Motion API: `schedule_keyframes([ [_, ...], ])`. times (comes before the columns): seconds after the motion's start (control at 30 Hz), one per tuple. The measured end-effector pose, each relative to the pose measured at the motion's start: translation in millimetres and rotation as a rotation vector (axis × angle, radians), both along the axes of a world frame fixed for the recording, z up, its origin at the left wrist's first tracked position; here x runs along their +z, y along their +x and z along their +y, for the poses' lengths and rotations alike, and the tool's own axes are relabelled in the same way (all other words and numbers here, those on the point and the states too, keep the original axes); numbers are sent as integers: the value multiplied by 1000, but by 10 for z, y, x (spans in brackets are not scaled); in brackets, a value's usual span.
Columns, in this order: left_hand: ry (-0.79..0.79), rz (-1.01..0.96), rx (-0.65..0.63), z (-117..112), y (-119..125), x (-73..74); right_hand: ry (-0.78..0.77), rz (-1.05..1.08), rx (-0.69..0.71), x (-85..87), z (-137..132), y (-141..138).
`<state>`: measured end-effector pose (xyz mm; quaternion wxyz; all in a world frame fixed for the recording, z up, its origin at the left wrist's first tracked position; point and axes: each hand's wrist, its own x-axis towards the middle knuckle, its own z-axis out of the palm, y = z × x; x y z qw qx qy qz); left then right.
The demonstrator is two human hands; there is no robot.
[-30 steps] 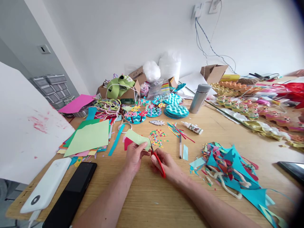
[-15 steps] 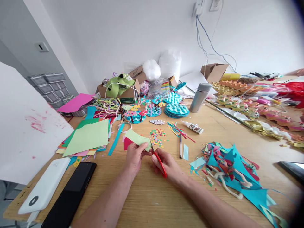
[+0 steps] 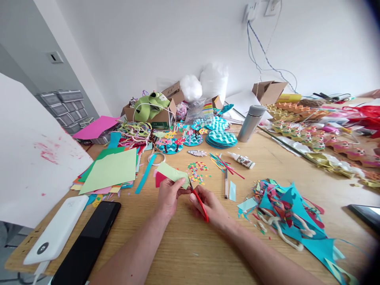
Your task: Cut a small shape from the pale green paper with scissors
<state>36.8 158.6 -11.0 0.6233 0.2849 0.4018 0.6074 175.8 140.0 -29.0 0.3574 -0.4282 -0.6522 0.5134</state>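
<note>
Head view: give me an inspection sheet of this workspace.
Surface: wooden table, crowded.
Job's things: light green paper piece; red-handled scissors at its edge.
Clutter: coloured paper stack, scrap pile, glue bottle, pen, black phone, power bank.
Grippers: left hand pinches the paper; right hand grips the scissors.
Cables: wires hang from wall sockets.
Surroundings: white wall, cardboard boxes.

Wooden desk point(image 3: 184, 245), pale grain, crowded. Landmark: grey flask point(image 3: 250, 123), standing upright toward the back. Just in front of it: glue bottle point(image 3: 242, 160), lying down. Left of it: stacked blue wavy discs point(image 3: 221, 138). Far left: coloured paper sheets point(image 3: 111, 170); nearer the front edge, black phone point(image 3: 86, 245) beside white power bank point(image 3: 57, 235). Front right: teal paper scraps point(image 3: 292, 213).
</note>
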Motion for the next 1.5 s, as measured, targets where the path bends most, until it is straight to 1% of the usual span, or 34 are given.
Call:
schedule_keyframes([
  [0.47,-32,4,-13,-17,1,29,-79,55,2,43,-15,-25],
  [0.93,-36,-2,-8,-39,12,64,-53,8,-19,55,-11,-14],
  [1.23,-42,-3,-12,-44,10,74,-36,1,-29,-8,19,-6],
  [1.5,-47,-1,-18,-29,1,44,-47,1,-32,4,12,-6],
])
